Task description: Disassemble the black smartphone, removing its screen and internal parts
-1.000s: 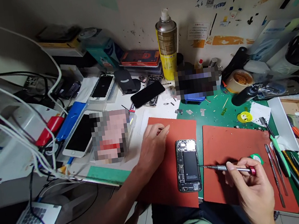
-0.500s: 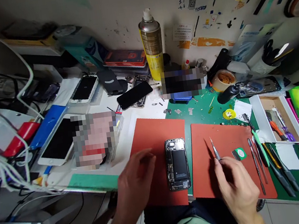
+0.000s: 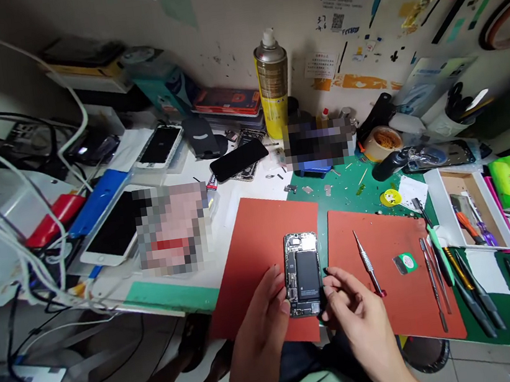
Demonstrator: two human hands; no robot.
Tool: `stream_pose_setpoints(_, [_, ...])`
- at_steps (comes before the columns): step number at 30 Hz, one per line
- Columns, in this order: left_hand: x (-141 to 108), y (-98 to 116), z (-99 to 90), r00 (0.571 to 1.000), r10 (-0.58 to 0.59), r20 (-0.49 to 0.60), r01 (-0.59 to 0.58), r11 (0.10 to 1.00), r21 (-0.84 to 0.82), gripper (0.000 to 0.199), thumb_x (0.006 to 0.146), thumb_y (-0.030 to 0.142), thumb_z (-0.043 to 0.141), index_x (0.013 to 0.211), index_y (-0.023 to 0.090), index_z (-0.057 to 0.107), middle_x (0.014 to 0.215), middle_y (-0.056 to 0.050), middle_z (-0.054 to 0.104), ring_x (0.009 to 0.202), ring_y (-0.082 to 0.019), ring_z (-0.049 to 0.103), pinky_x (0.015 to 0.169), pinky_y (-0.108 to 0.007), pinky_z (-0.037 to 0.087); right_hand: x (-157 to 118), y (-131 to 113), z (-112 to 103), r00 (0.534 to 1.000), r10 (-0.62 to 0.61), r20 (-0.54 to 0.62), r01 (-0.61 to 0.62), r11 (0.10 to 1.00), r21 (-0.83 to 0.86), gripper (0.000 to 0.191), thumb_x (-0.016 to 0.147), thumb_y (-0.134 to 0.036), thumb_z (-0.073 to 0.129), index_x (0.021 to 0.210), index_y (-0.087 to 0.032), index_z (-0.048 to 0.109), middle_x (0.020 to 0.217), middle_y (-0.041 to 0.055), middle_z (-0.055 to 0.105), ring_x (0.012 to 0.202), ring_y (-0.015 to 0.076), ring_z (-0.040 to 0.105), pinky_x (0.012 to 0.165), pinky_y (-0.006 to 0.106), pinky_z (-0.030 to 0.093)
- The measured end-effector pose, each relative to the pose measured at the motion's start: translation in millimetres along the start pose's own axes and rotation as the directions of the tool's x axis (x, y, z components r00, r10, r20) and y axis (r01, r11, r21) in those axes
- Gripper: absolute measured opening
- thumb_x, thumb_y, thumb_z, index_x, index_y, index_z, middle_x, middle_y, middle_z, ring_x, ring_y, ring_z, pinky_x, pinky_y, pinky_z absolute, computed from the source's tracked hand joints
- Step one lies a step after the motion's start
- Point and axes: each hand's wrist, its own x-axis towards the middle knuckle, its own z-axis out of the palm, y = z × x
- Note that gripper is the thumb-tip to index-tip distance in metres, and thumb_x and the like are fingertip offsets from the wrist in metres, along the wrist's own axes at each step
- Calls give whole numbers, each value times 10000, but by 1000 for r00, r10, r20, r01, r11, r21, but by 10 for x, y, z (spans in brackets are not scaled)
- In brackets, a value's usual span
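Note:
A smartphone (image 3: 307,275) with its screen off lies with its inside up, showing a black battery and metal-covered boards. It rests upright in my view at the right edge of the left red-brown mat (image 3: 261,240). My left hand (image 3: 267,305) is at its left edge, thumb and fingers against the side. From the right, my right hand (image 3: 352,303) has bent fingers and thumb at the opposite edge, so the phone sits between both hands. A thin silver screwdriver (image 3: 367,264) with a red end lies on the right mat (image 3: 406,302), beyond my right fingers.
Tweezers and picks (image 3: 431,280) lie at the right mat's edge, beside a white box (image 3: 477,205) of tools. A spray can (image 3: 273,85) stands at the back. White-framed phones (image 3: 116,228) and cables (image 3: 35,270) crowd the left. Small parts (image 3: 307,189) litter the green mat.
My right hand has put the screwdriver down on the right mat and moved left to the phone. My left hand has come right to the phone's left edge. The view has shifted slightly.

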Motion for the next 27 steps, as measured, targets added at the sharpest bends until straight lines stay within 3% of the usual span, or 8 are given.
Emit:
stream_pose_setpoints(4, [1,11,-21,999,11,49,-12,1000,28,584,878,524,849,1415,331,728,1562,-56,665,1506,-357,570,1244,-466,517,50,-10,122,992,114,-48,-108,989,97,754,811,-684,842,1293,-112,746,679,-3,641,560,160,599,526,276,505])
stream_pose_setpoints(8, [-49,10,21,998,58,34,-59,998,13,513,919,531,798,1397,353,742,1535,-50,685,1488,-365,589,1210,-473,556,104,-68,115,976,192,105,-197,980,37,741,810,-758,801,1149,-100,780,616,-40,527,499,104,422,470,241,357])
stream_pose_setpoints(13, [42,23,69,997,60,-53,-64,994,-87,532,932,598,779,1370,296,746,1458,-78,723,1447,-345,615,1266,-500,480,82,-65,24,957,194,216,-214,974,74,651,845,-756,779,1044,-136,809,631,-22,528,542,109,387,493,245,312])
stream_pose_setpoints(17, [189,104,164,979,-72,193,146,905,-401,569,969,718,656,1353,310,755,1458,-75,724,1432,-328,622,1232,-481,499,-54,35,-66,935,184,302,-236,961,145,592,904,-698,770,1066,-130,810,592,-40,465,587,117,382,558,253,334])
stream_pose_setpoints(20, [221,159,267,894,-174,413,342,860,-378,699,998,792,497,1252,221,810,1276,-174,789,1082,-374,788,954,-562,648,-174,94,-104,921,177,348,-237,962,137,542,956,-660,737,1096,-141,808,607,-36,480,591,116,384,567,255,337])
stream_pose_setpoints(23, [191,199,340,760,-251,600,548,743,-384,805,980,831,470,1245,145,796,1181,-195,798,742,-297,782,718,-499,662,-231,73,-156,954,59,293,-60,998,-3,456,1014,-603,681,975,-170,818,612,-11,548,569,132,475,545,261,392])
stream_pose_setpoints(25, [161,224,354,760,-274,589,590,672,-448,709,991,769,554,1350,190,749,1167,-148,805,788,-253,783,778,-427,658,-214,16,-222,960,-203,192,238,953,-186,336,1052,-471,665,942,-193,817,717,35,681,629,168,616,590,280,493])
stream_pose_setpoints(27, [134,241,348,800,-299,520,567,661,-492,623,1004,683,632,1431,235,701,1158,-116,813,899,-239,790,870,-379,643,-158,-58,-304,825,-543,158,556,730,-397,163,1055,-276,664,1033,-213,813,870,60,779,720,186,712,678,297,564])
